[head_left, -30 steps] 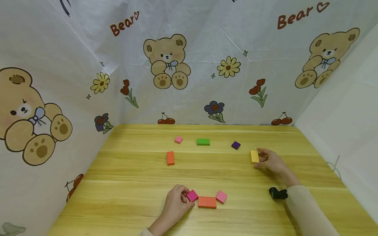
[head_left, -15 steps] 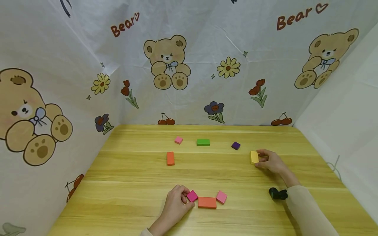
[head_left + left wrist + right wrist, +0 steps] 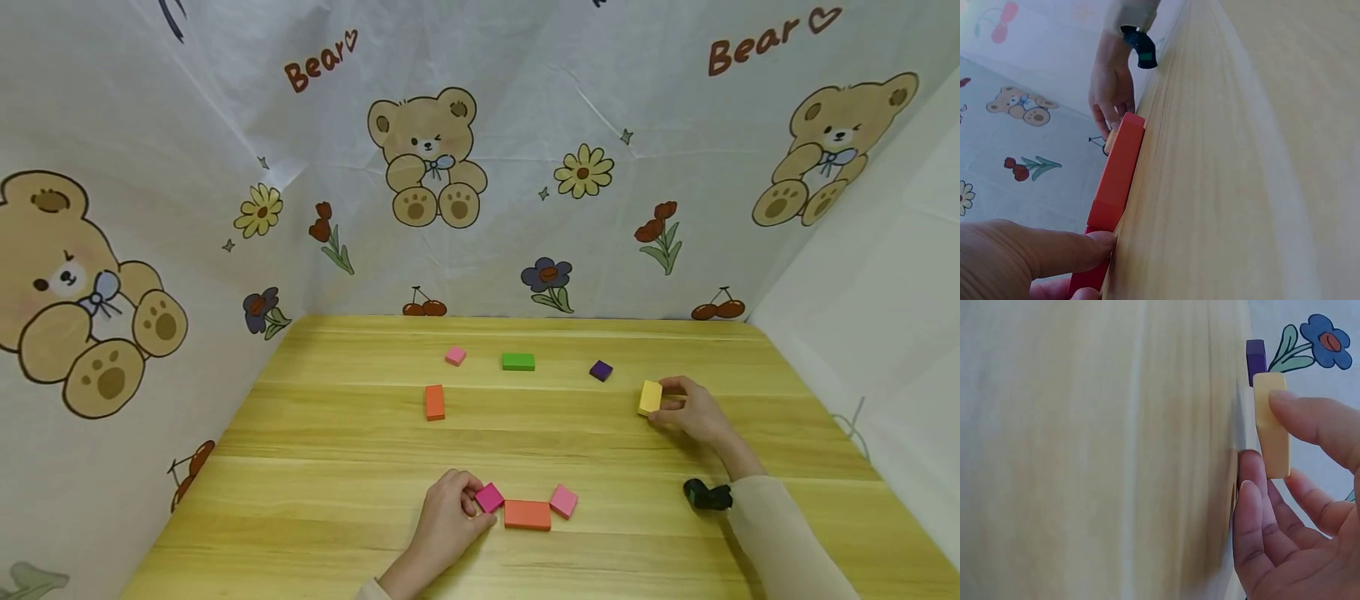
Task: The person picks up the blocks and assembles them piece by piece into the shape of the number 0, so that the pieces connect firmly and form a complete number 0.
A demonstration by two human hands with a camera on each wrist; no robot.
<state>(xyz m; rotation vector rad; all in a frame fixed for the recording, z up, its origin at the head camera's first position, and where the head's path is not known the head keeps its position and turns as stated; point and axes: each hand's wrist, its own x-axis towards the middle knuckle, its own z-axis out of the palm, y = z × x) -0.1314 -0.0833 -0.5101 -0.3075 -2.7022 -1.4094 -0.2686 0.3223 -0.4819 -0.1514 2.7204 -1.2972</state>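
Observation:
My left hand (image 3: 442,521) pinches a magenta block (image 3: 490,497) at the front of the table, its thumb on the block in the left wrist view. That block's corner meets the left end of an orange-red block (image 3: 527,515). A pink block (image 3: 564,502) stands turned at the other end. Farther right, my right hand (image 3: 693,410) holds a yellow block (image 3: 650,398) between thumb and fingers. In the right wrist view, the thumb lies on the yellow block (image 3: 1272,425). A dark purple block (image 3: 601,371) sits beyond it to the left.
A green block (image 3: 518,362), a small pink block (image 3: 455,356) and an orange block (image 3: 435,402) lie toward the back of the wooden table (image 3: 337,433). A black device (image 3: 707,495) sits at the right wrist. A bear-print curtain (image 3: 495,250) hangs behind the table.
The yellow block has turned slightly in my right hand, its top edge now leaning to the right. My left hand and the magenta block keep their place. The head view has shifted a little.

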